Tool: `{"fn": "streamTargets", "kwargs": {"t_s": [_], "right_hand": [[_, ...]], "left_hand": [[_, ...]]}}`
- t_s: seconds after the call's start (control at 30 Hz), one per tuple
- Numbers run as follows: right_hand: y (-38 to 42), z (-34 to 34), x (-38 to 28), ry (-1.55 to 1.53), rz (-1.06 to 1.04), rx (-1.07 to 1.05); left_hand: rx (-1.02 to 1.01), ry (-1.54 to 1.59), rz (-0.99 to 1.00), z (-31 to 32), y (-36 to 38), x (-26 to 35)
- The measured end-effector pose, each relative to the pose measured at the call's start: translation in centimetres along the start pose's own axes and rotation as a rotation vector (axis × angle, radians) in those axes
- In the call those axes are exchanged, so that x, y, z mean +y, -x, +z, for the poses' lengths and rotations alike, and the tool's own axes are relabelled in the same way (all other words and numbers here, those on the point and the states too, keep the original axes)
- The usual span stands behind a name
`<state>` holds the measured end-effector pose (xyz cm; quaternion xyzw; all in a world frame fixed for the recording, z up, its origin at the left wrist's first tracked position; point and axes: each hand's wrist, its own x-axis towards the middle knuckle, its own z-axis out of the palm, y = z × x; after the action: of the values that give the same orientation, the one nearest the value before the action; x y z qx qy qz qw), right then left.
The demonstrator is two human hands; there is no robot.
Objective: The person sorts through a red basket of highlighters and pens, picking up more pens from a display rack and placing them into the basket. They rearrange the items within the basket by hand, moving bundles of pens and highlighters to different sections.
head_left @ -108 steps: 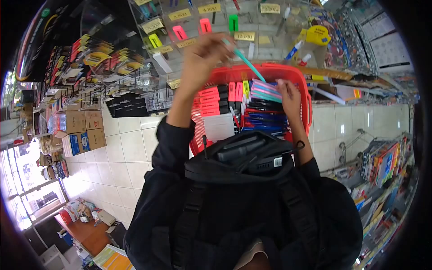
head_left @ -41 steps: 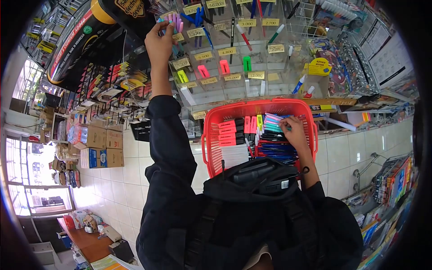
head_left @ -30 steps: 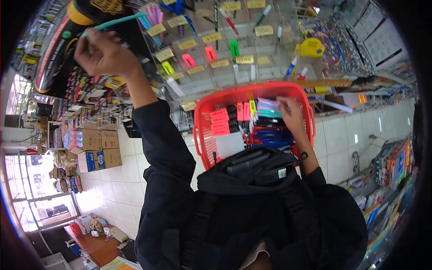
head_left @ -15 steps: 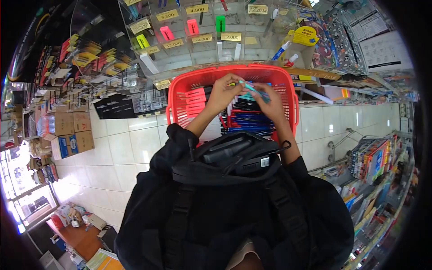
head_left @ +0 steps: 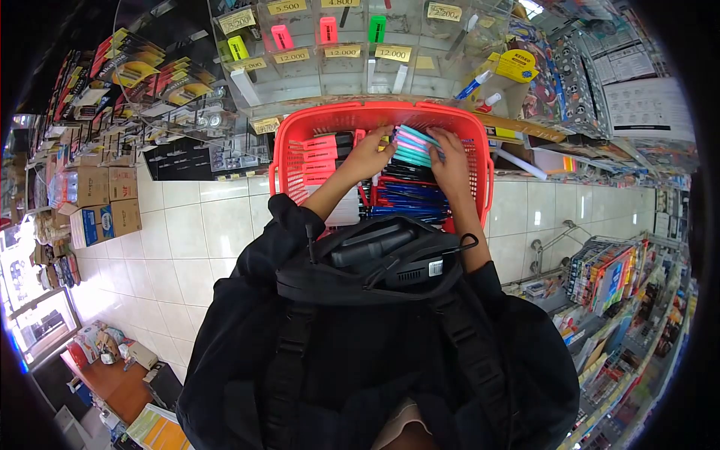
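Both hands are down inside the red basket [head_left: 480,176], which is the landmark here. The left hand [head_left: 369,154] rests with its fingers curled on the near-left edge of a stack of pastel pens [head_left: 417,145], teal and pink, lying toward the far side of the basket; whether it pinches a single pen I cannot tell, since the fingers cover the spot. The right hand [head_left: 452,157] lies flat and fairly spread on the right end of that same stack, pressing or steadying it rather than gripping.

Judging from how things lie, the basket is well stocked: coral-pink packs [head_left: 321,152] fill its left side, blue and dark pens [head_left: 409,201] sit in rows nearer the person, and a white box [head_left: 345,214] lies at the near-left corner. The pastel stack looks partly sorted, its pens roughly parallel. Beyond the basket, the clear display shelf [head_left: 330,60] with yellow price tags holds only a few highlighters per compartment. The sorting looks under way, not finished.
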<state>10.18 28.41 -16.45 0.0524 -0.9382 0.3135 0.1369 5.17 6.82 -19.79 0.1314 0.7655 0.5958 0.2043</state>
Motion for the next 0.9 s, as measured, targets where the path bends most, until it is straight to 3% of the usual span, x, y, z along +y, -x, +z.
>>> {"fn": "streamTargets", "kwargs": {"t_s": [0.2,0.3,0.4,0.5,0.8,0.9], "right_hand": [[0.5,0.7,-0.4,0.134,0.066,-0.166],[0.4,0.3,-1.6,0.186,0.019,-0.217],[0.3,0.5,-1.7,0.185,0.028,-0.279],[-0.3,0.2,-1.5,0.146,0.063,-0.355],[-2.4,-1.0,-1.3,0.165,0.01,-0.546],[-2.4,-0.4,-1.3,0.191,0.025,-0.579]], "left_hand": [[-0.122,0.246,-0.154,0.4,-0.2,-1.0],[-0.08,0.29,-0.078,1.0,-0.2,-0.9],[-0.114,0.374,-0.243,0.5,0.0,0.3],[-0.131,0.412,-0.169,0.4,0.0,0.2],[-0.158,0.296,-0.244,0.0,-0.2,0.3],[-0.054,0.208,-0.123,0.6,-0.4,-0.7]]}}
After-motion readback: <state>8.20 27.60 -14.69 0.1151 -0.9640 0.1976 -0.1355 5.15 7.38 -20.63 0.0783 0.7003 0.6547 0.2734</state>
